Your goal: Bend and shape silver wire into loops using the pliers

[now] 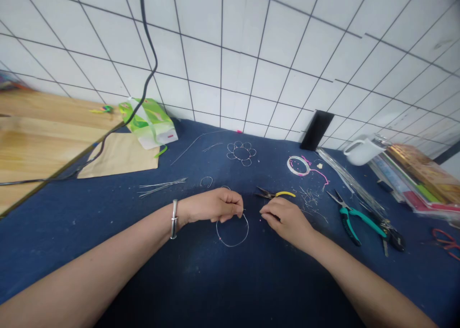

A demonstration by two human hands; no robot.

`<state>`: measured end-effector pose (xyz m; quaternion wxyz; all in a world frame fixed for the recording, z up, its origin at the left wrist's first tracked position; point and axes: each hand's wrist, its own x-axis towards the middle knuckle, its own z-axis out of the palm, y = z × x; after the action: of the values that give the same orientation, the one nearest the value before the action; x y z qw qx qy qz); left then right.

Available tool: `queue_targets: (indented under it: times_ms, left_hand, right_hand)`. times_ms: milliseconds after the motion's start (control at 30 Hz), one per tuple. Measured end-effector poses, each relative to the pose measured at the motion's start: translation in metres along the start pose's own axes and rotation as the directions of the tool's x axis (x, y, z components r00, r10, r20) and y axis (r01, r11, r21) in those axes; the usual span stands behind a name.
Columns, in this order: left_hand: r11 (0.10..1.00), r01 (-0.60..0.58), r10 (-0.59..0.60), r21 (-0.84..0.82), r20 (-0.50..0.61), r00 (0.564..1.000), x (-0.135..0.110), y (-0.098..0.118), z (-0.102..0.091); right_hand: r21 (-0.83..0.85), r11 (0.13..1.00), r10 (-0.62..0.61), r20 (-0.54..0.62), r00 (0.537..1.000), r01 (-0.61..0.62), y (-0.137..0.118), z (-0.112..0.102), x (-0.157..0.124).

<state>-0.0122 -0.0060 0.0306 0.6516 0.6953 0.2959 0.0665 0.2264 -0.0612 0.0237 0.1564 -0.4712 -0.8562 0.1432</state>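
My left hand [215, 205] is closed in a pinch on the top of a thin wire ring [232, 232] that lies on the dark blue cloth [201, 275]. A silver bracelet sits on that wrist. My right hand [285, 218] rests on the cloth just right of the ring, fingers curled with the tips pinched together near the ring's end; what they hold is too small to make out. Yellow-handled pliers [275, 194] lie just beyond my right hand.
A wire flower [241, 152] lies near the tiled wall. Straight wires [160, 186], teal-handled pliers [354, 218], a tape roll [298, 165], a white cup [361, 151], a green-and-white carton [151, 122] and a stack of packets [420, 175] surround the work spot. A black cable [145, 86] hangs at left.
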Motion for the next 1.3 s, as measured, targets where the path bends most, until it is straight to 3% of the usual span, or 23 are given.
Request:
queue_targets:
  times_ms: [267,467,567,667,733,767,800,833,900,967,1033,1133,1300]
  left_hand:
    - [0.995,-0.003,0.003,0.103,0.005,1.0,0.003,-0.002,0.005]
    - [0.991,0.001,0.001,0.132,-0.014,1.0,0.004,-0.006,0.007]
    - [0.991,0.002,0.002,0.134,-0.03,1.0,0.005,-0.005,0.008]
    - [0.994,0.01,-0.003,0.107,-0.061,0.998,0.004,0.0,0.013]
    - [0.998,0.006,-0.001,0.059,-0.073,0.997,0.003,0.004,0.019]
    - [1.0,-0.001,0.003,0.03,-0.068,0.998,0.003,0.006,0.023]
    - [1.0,-0.007,0.007,0.001,-0.053,0.999,0.002,0.008,0.028]
    - [1.0,-0.013,0.012,-0.026,-0.039,0.999,0.001,0.01,0.032]
    - [0.997,-0.02,0.017,-0.075,-0.035,0.999,0.0,0.013,0.041]
    - [0.992,-0.032,0.026,-0.119,-0.056,0.998,-0.001,0.015,0.048]
    - [0.988,-0.048,0.035,-0.148,-0.09,0.995,-0.001,0.017,0.053]
    - [0.982,-0.07,0.041,-0.178,-0.16,0.986,-0.001,0.019,0.058]
    - [0.976,-0.079,0.031,-0.201,-0.232,0.972,-0.002,0.022,0.061]
  right_hand:
    - [-0.086,0.981,-0.161,0.114,0.98,0.172,0.001,-0.002,-0.001]
    - [-0.385,0.874,-0.242,0.188,0.952,0.298,-0.013,-0.002,-0.004]
    - [-0.472,0.828,-0.228,0.212,0.95,0.304,-0.018,0.001,-0.004]
    - [-0.333,0.917,-0.181,0.144,0.973,0.22,-0.017,0.002,-0.002]
    - [-0.053,0.996,-0.074,0.069,0.995,0.078,-0.017,0.0,-0.001]
    - [0.136,0.99,0.016,0.048,0.999,-0.022,-0.017,-0.001,0.0]
    - [0.341,0.931,0.121,0.048,0.992,-0.13,-0.018,-0.001,0.0]
    - [0.538,0.812,0.219,0.078,0.973,-0.226,-0.019,-0.002,0.0]
    - [0.813,0.471,0.327,0.2,0.924,-0.342,-0.022,0.0,0.0]
    - [0.912,0.163,0.328,0.31,0.892,-0.377,-0.023,0.003,0.0]
    - [0.923,-0.015,0.301,0.37,0.879,-0.384,-0.022,0.007,-0.001]
    - [0.919,-0.134,0.273,0.394,0.877,-0.371,-0.021,0.01,-0.002]
    - [0.912,-0.185,0.244,0.405,0.881,-0.367,-0.021,0.011,-0.002]
